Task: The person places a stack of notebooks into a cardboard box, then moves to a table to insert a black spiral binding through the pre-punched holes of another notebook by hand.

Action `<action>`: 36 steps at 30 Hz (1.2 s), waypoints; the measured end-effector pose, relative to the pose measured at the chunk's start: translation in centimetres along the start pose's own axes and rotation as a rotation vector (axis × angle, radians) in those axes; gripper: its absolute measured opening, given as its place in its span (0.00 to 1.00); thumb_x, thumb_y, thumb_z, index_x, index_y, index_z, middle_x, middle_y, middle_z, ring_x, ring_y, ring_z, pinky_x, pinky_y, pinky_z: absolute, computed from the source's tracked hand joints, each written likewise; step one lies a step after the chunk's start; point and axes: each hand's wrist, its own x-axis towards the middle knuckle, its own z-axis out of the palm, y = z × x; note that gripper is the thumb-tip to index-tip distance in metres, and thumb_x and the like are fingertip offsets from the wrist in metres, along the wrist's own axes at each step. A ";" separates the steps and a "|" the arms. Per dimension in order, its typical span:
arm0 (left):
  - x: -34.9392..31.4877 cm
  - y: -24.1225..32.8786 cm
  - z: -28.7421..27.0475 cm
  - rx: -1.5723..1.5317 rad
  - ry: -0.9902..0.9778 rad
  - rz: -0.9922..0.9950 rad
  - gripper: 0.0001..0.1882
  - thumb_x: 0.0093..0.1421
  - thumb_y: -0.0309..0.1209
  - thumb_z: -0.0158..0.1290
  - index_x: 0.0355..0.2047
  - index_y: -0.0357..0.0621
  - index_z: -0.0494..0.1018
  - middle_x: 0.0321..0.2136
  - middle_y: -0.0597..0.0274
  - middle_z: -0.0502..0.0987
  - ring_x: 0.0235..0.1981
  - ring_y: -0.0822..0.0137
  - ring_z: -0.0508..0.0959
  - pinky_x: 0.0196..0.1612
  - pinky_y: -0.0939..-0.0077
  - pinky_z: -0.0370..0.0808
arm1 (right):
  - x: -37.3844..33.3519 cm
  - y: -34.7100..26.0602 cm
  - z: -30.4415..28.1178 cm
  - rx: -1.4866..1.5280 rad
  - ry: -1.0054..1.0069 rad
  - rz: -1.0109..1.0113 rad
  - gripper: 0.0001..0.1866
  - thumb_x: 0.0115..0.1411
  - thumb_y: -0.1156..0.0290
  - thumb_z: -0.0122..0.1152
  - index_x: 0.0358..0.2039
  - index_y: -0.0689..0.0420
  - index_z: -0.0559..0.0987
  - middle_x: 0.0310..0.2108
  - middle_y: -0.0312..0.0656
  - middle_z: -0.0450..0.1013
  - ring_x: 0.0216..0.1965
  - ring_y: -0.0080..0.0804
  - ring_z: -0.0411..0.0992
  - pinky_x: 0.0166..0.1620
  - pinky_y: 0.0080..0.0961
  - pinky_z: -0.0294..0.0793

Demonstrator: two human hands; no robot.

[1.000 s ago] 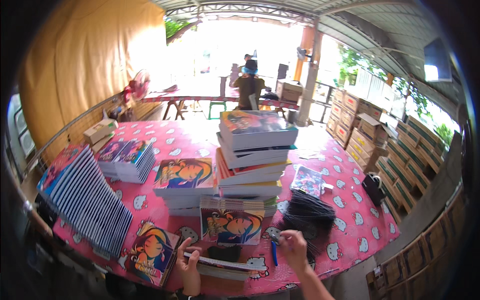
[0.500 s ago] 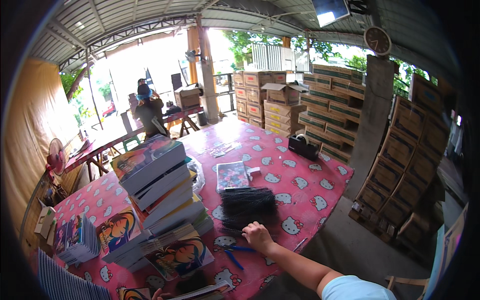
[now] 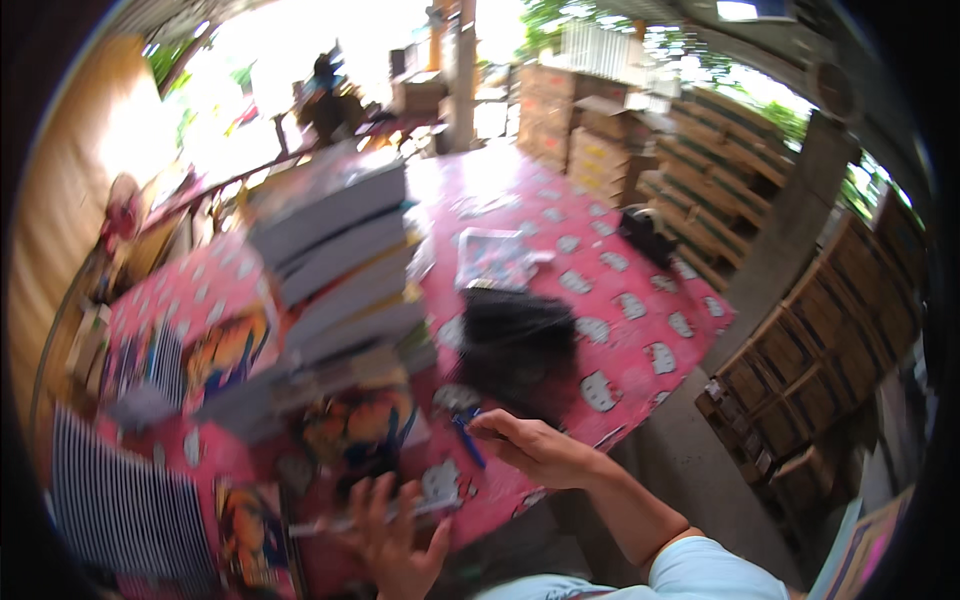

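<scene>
My right hand (image 3: 535, 450) is closed at the fingertips, right beside blue-handled pliers (image 3: 467, 438) on the table; whether it touches them or pinches something thin, I cannot tell. Just beyond lies a bundle of black binding coils (image 3: 517, 340). Low in the picture, my left hand (image 3: 395, 545) has its fingers spread over the white edge of a book or page stack (image 3: 430, 506). Motion blurs it, and nothing shows in its grip. A book with a colourful illustrated cover (image 3: 360, 425) lies beyond my left hand.
A tall stack of books (image 3: 345, 260) rises left of centre on the pink patterned table (image 3: 545, 215). Coil-bound notebooks (image 3: 130, 500) stand at the near left. A flowered pack (image 3: 493, 258) and a black tape dispenser (image 3: 648, 238) lie farther back. Cartons (image 3: 715, 180) are piled behind.
The view has tilted down and blurred. My left hand has come up into view with fingers spread. My right hand has drawn back from the coils to beside the pliers.
</scene>
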 end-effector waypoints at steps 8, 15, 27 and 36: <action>-0.2 -1.2 -0.9 -0.205 -0.020 0.004 0.10 0.47 0.28 0.62 0.32 0.54 0.78 0.28 0.74 0.77 0.32 0.70 0.75 0.42 0.69 0.60 | -2.2 -2.4 3.7 0.114 -0.119 0.137 0.16 0.63 0.75 0.52 0.52 0.59 0.68 0.37 0.46 0.73 0.39 0.37 0.75 0.42 0.31 0.73; -0.8 -0.9 -0.7 -0.154 -0.045 -0.026 0.17 0.46 0.34 0.64 0.38 0.57 0.76 0.34 0.74 0.77 0.39 0.71 0.75 0.53 0.61 0.55 | -1.4 -1.1 4.1 -0.058 0.028 -0.116 0.14 0.52 0.80 0.64 0.40 0.58 0.78 0.36 0.41 0.72 0.35 0.31 0.72 0.36 0.24 0.73; -1.6 1.8 3.2 0.125 -0.010 -0.174 0.19 0.52 0.44 0.56 0.44 0.58 0.75 0.37 0.74 0.72 0.50 0.70 0.70 0.60 0.32 0.25 | -1.5 -1.5 4.9 -0.132 0.167 -0.148 0.13 0.48 0.81 0.65 0.36 0.60 0.78 0.34 0.42 0.72 0.36 0.35 0.72 0.38 0.26 0.72; -0.4 1.9 0.3 -0.030 -0.077 -0.205 0.18 0.49 0.38 0.60 0.42 0.56 0.76 0.36 0.73 0.75 0.48 0.69 0.71 0.64 0.44 0.39 | -0.8 -1.4 5.4 -0.128 0.130 -0.179 0.14 0.44 0.84 0.65 0.34 0.59 0.78 0.33 0.42 0.71 0.36 0.36 0.72 0.38 0.27 0.73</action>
